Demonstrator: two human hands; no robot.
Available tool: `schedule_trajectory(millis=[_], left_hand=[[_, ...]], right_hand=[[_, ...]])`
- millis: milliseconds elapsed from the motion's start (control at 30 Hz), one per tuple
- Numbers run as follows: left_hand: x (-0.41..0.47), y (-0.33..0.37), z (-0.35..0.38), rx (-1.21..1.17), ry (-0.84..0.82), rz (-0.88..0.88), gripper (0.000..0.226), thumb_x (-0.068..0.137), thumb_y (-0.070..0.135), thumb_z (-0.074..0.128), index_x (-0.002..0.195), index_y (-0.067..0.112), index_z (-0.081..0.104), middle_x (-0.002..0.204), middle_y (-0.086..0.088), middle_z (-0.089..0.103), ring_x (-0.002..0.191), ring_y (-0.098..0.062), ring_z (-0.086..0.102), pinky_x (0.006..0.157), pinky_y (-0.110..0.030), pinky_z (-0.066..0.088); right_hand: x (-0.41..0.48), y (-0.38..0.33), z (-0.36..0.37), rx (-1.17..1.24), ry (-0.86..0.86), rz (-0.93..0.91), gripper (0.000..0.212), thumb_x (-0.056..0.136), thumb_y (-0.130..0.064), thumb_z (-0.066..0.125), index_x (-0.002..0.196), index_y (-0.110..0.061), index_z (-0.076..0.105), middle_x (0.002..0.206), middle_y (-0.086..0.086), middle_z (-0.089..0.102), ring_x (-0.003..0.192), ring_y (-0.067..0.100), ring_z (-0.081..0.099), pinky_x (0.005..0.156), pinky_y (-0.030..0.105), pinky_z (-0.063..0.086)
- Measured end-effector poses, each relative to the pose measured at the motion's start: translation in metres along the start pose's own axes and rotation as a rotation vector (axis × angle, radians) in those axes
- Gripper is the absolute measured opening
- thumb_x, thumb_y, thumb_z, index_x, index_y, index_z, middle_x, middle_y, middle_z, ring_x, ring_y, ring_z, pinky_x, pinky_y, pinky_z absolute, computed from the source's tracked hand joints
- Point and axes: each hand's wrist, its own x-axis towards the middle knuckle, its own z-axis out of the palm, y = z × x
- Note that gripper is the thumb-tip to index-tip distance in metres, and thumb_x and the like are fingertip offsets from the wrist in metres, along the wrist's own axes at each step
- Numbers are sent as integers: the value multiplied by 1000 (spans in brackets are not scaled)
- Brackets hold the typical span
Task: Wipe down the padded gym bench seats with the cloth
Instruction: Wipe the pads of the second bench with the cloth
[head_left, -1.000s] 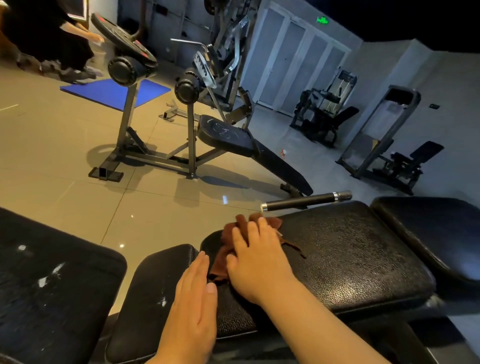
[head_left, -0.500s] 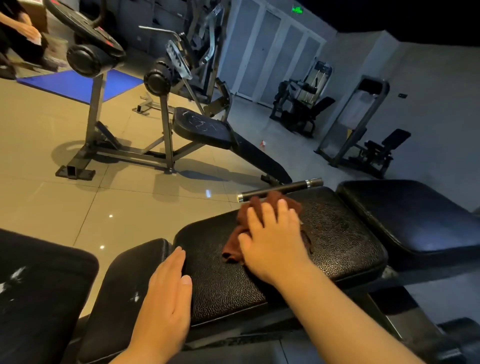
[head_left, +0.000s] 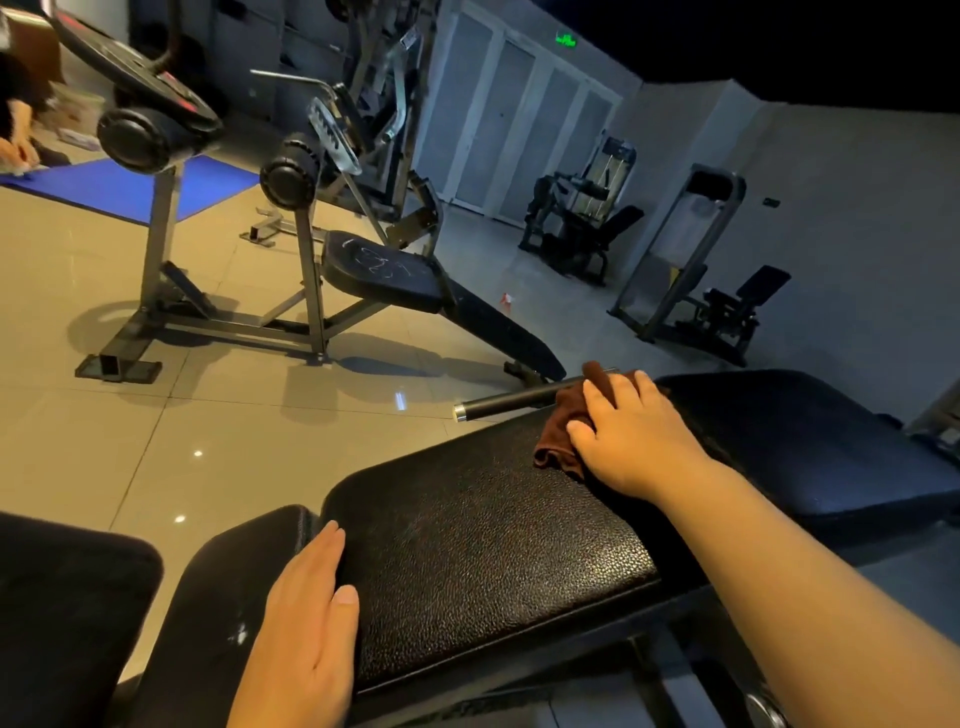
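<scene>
Right grip centre-right of frame, palm down, fingers laid fairly straight over the cloth, pressing it flat, not clenched round it; cloth is brown, bunched, sitting at the far end of the textured black seat pad, its top edge touching the black bar handle with the chrome tip that sticks out toward the left; right forearm runs in diagonally from lower right across the pad's near corner; left grip lower centre, released, fingers straight and together, palm resting on the smaller pad with the thumb over the seam onto the textured pad; holds nothing; a second smooth dark pad lies just beyond the right grip, at right of frame; another black pad at lower left, apart from the bench; white flecks on the smaller pad near the left grip; behind, mid-frame, an incline bench on a grey steel frame with scuffed seat; blue mat upper left on the tiled floor; a second person partly in view at the upper left edge; weight machines upper right; green exit sign at top.
</scene>
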Motion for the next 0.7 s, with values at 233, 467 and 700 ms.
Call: schedule_trajectory(millis=[233, 467, 700], left_hand=[[-3, 7, -1, 32, -55, -30, 69, 89, 55, 24, 154, 31, 25, 151, 28, 22, 142, 8, 17, 111, -11, 12], [-2, 8, -4, 39, -66, -46, 53, 102, 27, 40, 154, 28, 29, 152, 22, 28, 138, 10, 17, 110, -12, 12], [-1, 5, 0, 60, -60, -5, 55, 102, 27, 42, 154, 30, 27, 151, 26, 24, 137, 19, 11, 107, -3, 9]], right_hand=[[-61, -43, 22, -57, 52, -121, 67, 102, -57, 11, 161, -27, 6, 169, 7, 2, 155, 31, -4, 126, 49, 3], [-100, -64, 38, -3, 26, -396, 78, 94, -70, 10, 160, -31, 21, 169, 1, 12, 156, 28, -3, 124, 44, -3], [-59, -66, 26, -75, 68, -153, 73, 99, -64, 8, 161, -26, -1, 169, 9, -8, 154, 31, -15, 117, 44, -14]])
